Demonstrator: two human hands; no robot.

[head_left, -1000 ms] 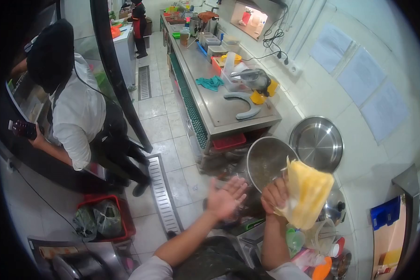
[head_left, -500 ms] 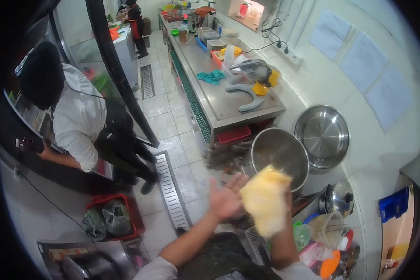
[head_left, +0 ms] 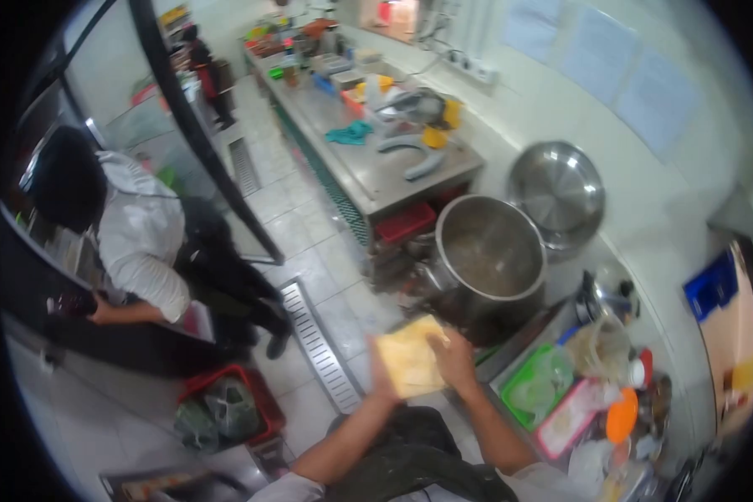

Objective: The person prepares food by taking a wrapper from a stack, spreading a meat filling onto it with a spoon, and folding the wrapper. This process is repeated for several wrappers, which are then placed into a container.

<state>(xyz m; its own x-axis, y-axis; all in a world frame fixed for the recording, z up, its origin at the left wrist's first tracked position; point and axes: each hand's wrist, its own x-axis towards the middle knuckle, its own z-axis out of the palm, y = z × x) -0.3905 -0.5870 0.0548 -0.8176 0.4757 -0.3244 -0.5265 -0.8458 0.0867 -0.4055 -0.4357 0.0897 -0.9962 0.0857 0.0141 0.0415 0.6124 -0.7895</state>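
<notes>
A pale yellow cloth (head_left: pixel 412 356), looking folded into a rough square, is held in front of my body between both hands. My left hand (head_left: pixel 382 378) grips its left edge, with the fingers partly hidden behind it. On the other side my right hand (head_left: pixel 454 360) is closed on the right edge, its thumb or fingers over the top. Beyond the cloth stands a large steel pot (head_left: pixel 492 251), apart from my hands.
A co-worker (head_left: pixel 142 226) at the left holds a dark bottle (head_left: pixel 71 305). Near that person is a red crate (head_left: pixel 263 402) with bags. A steel counter (head_left: pixel 372 180) runs ahead; a floor drain (head_left: pixel 314 343) lies before me. Containers, including a green tray (head_left: pixel 523 372), crowd the right.
The cloth has moved left and lower and now looks squarer. My left hand, spread and apart before, has come onto it. The view has shifted.
</notes>
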